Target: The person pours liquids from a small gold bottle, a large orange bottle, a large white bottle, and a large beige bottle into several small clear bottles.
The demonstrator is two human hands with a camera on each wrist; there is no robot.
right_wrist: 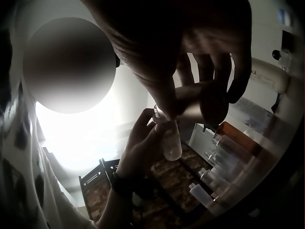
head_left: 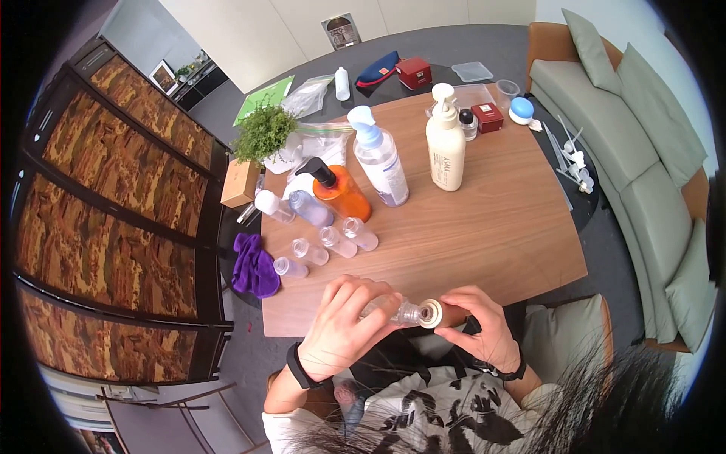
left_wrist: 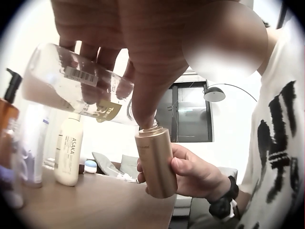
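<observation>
My left hand (head_left: 349, 321) grips a clear plastic bottle (left_wrist: 71, 78), which lies nearly sideways with its neck toward the right. A gold-brown cylindrical bottle (left_wrist: 157, 164) is held by my right hand (head_left: 480, 325), fingers on one side and thumb on the other. The clear bottle's mouth meets the gold bottle's open top in the left wrist view. Some pale liquid shows inside the clear bottle. In the right wrist view the gold bottle (right_wrist: 205, 102) is dark and partly behind the fingers.
Several small clear bottles (head_left: 338, 241) stand left on the wooden table (head_left: 484, 234). Behind them are an orange pump bottle (head_left: 344, 195), a clear pump bottle (head_left: 384, 166) and a cream pump bottle (head_left: 445, 147). A purple cloth (head_left: 255, 265), a plant (head_left: 265, 130) and a sofa (head_left: 643, 151) surround them.
</observation>
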